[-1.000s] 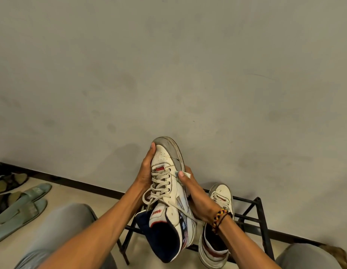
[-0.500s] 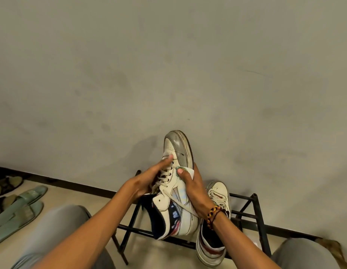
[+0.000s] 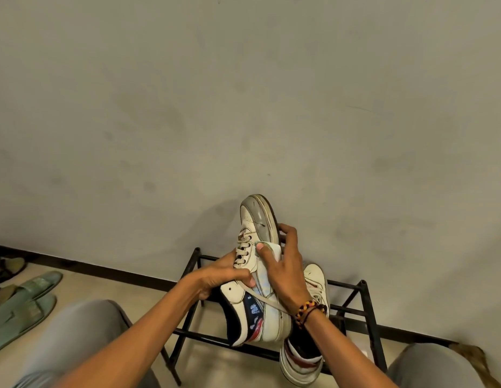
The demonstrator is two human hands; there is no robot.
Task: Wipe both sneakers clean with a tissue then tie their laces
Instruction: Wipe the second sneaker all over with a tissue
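Above the black metal rack (image 3: pixel 364 309), head view: one white sneaker (image 3: pixel 257 278) held up toe-first against the grey wall (image 3: pixel 243 93), both hands on it.

Left hand (image 3: pixel 220 278) grips the lace side, fingers curled over the upper. Right hand (image 3: pixel 285 264) wraps the sole edge, its thumb pressing a folded tissue (image 3: pixel 271 249) against the side panel. A loose lace (image 3: pixel 267 299) trails toward the beaded bracelet (image 3: pixel 306 312). The second sneaker (image 3: pixel 305 345) stands on the rack, largely hidden behind the right wrist. Green slippers (image 3: pixel 22 306) lie on the floor at left.
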